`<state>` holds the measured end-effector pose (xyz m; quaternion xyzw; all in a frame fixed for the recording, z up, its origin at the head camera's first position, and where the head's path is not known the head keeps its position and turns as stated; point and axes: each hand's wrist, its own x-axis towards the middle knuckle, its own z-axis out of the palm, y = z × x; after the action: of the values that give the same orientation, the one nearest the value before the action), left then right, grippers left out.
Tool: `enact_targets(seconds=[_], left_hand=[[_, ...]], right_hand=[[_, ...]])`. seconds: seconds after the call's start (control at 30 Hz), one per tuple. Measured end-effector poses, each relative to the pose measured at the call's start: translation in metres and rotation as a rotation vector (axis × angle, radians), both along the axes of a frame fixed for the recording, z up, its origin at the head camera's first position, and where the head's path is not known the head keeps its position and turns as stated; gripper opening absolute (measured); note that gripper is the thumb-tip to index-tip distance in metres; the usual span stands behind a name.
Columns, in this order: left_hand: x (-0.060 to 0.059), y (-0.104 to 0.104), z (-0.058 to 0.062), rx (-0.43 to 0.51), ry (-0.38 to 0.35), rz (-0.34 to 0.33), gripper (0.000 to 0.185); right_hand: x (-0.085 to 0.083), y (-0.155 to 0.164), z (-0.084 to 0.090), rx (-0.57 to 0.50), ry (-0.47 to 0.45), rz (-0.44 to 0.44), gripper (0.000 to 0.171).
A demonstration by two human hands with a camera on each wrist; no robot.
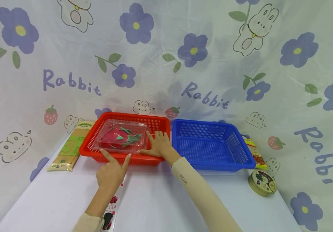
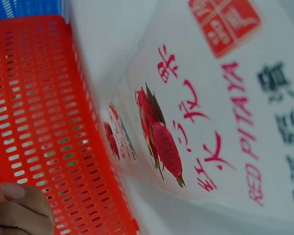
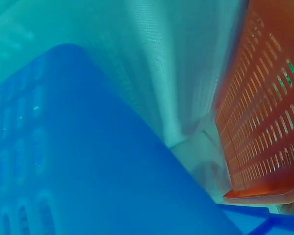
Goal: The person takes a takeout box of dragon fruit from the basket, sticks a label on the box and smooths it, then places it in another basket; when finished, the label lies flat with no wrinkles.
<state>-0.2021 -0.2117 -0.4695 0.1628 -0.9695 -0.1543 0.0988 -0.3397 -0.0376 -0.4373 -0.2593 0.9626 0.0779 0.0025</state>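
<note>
A clear plastic box point(image 1: 105, 128) with a pink-and-green dragon fruit point(image 1: 118, 137) inside sits in the red basket point(image 1: 155, 160). My left hand point(image 1: 108, 172) is at the basket's front, forefinger and thumb stretched toward the box's front edge; its other fingers look folded. Over the basket's right part, my right hand point(image 1: 159, 145) reaches to the box's right side with thumb and forefinger spread. Whether either hand touches the box is unclear. In the left wrist view, the left fingers point(image 2: 24, 210) show beside the red basket wall. The right hand is mostly out of the right wrist view.
A blue basket point(image 1: 213, 166) stands right of the red one. Left is a yellow-green food packet point(image 1: 70, 146); right are a snack bag point(image 1: 255, 153) and a round tin point(image 1: 262, 183). A printed pitaya sheet point(image 1: 112, 206) lies under my left arm. A patterned cloth hangs behind.
</note>
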Motion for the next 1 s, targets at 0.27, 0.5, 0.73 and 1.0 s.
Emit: enact_targets(seconds=[0.27,0.5,0.73,1.0], left_hand=[[0.001,0.000,0.001,0.001,0.005,0.000,0.117],[0.001,0.000,0.001,0.012,0.000,0.005,0.116],[0.001,0.001,0.001,0.008,0.010,0.003,0.116],[0.000,0.001,0.000,0.008,0.011,0.004,0.115]], right_hand=[[0.002,-0.004,0.001,-0.037,-0.013,-0.018,0.104],[0.002,-0.008,-0.004,-0.061,-0.041,-0.033,0.106],[0.000,-0.009,-0.006,-0.088,-0.065,-0.044,0.108],[0.001,-0.012,-0.007,-0.146,-0.127,-0.060,0.112]])
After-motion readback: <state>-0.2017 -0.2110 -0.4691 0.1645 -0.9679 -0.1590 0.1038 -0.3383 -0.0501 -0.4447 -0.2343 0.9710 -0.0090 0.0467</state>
